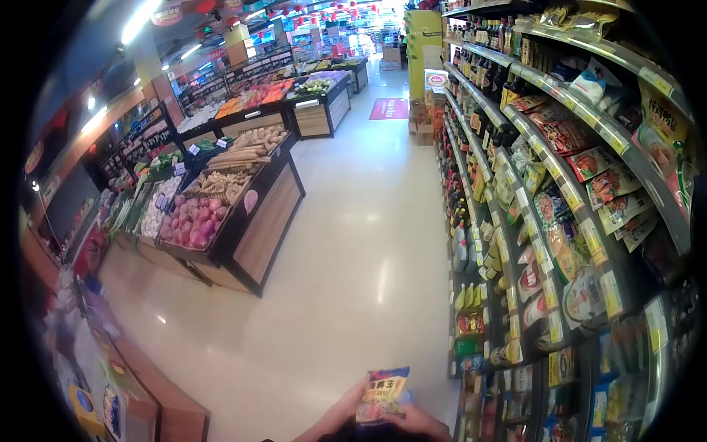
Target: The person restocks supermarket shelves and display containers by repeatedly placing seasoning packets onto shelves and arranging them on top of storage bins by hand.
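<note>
A small printed food packet (382, 390), yellow and blue at the top with large dark characters and a food picture lower down, is held low in front of me. My left hand (349, 405) grips its left edge, the fingers mostly behind it. At the lower right corner my right hand (414, 420) is closed on the same packet, thumb toward its front. A small light-blue patch shows beside the right hand; I cannot make out what it is.
Tall shelves (541, 250) of sauces and bagged seasonings run along my right. To the left stands a produce stand (269, 221) with onions (195, 221) and root vegetables. A wooden-sided display (180, 401) is at lower left. Pale aisle floor (353, 243) stretches ahead to cardboard boxes (421, 129).
</note>
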A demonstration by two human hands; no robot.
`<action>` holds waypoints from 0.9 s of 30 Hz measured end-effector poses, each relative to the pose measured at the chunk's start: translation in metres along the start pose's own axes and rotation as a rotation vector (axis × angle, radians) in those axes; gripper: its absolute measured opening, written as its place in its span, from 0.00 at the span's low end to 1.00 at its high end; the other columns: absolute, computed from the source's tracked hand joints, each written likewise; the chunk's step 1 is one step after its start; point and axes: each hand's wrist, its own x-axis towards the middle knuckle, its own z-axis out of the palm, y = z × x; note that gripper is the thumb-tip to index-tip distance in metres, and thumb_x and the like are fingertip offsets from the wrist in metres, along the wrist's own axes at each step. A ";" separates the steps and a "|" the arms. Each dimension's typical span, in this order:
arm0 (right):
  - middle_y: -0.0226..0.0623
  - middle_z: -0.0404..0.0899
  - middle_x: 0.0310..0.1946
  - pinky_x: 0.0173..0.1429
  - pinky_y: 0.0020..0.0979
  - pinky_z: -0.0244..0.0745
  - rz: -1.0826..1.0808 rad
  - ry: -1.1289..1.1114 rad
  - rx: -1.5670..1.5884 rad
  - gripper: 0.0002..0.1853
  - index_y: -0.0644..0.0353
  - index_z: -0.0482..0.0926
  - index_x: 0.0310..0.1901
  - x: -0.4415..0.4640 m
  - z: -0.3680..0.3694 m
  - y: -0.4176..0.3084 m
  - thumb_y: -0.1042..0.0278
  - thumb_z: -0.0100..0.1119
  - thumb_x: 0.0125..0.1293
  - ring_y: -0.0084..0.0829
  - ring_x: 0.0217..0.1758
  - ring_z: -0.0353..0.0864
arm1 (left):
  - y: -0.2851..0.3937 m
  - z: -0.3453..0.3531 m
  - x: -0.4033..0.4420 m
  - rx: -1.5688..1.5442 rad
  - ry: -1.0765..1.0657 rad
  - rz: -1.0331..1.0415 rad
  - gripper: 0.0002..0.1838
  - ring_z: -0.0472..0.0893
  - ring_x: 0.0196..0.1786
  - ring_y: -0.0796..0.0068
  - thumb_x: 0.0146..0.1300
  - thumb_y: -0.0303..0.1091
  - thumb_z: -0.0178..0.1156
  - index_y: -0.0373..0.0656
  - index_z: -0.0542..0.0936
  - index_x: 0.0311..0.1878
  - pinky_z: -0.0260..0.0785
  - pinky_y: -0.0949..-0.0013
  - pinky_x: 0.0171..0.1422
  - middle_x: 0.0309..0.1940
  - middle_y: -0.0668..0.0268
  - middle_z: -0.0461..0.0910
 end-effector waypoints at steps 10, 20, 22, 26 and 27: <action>0.45 0.78 0.44 0.56 0.34 0.71 -0.423 0.302 0.136 0.38 0.64 0.72 0.54 -0.077 0.020 -0.083 0.48 0.76 0.46 0.37 0.50 0.78 | 0.010 0.095 -0.203 0.766 0.138 1.028 0.12 0.80 0.46 0.70 0.68 0.29 0.49 0.32 0.75 0.48 0.73 0.67 0.51 0.43 0.54 0.82; 0.40 0.75 0.29 0.34 0.33 0.65 -1.161 0.196 0.144 0.05 0.61 0.76 0.35 -0.150 0.111 -0.141 0.73 0.62 0.59 0.33 0.30 0.71 | -0.087 0.114 -0.337 0.586 -0.111 1.548 0.09 0.81 0.41 0.53 0.70 0.36 0.52 0.39 0.73 0.43 0.72 0.49 0.51 0.37 0.50 0.83; 0.37 0.74 0.26 0.33 0.33 0.65 -1.079 0.070 0.318 0.06 0.62 0.75 0.35 -0.165 0.127 -0.158 0.74 0.62 0.58 0.33 0.28 0.70 | -0.100 0.107 -0.366 0.708 -0.167 1.560 0.09 0.81 0.40 0.53 0.70 0.37 0.53 0.40 0.73 0.43 0.72 0.47 0.50 0.37 0.50 0.83; 0.38 0.76 0.27 0.33 0.32 0.67 -1.022 -0.015 0.261 0.06 0.63 0.76 0.36 -0.170 0.152 -0.147 0.74 0.61 0.58 0.32 0.27 0.72 | -0.137 0.101 -0.384 0.571 0.125 1.555 0.09 0.81 0.41 0.55 0.70 0.36 0.53 0.41 0.72 0.44 0.71 0.49 0.52 0.37 0.50 0.82; 0.37 0.78 0.29 0.33 0.31 0.68 -1.070 -0.083 0.210 0.07 0.61 0.76 0.37 -0.167 0.145 -0.138 0.74 0.64 0.57 0.32 0.28 0.75 | -0.139 0.102 -0.398 0.670 0.123 1.562 0.08 0.81 0.41 0.55 0.70 0.35 0.52 0.41 0.72 0.45 0.71 0.49 0.52 0.36 0.51 0.82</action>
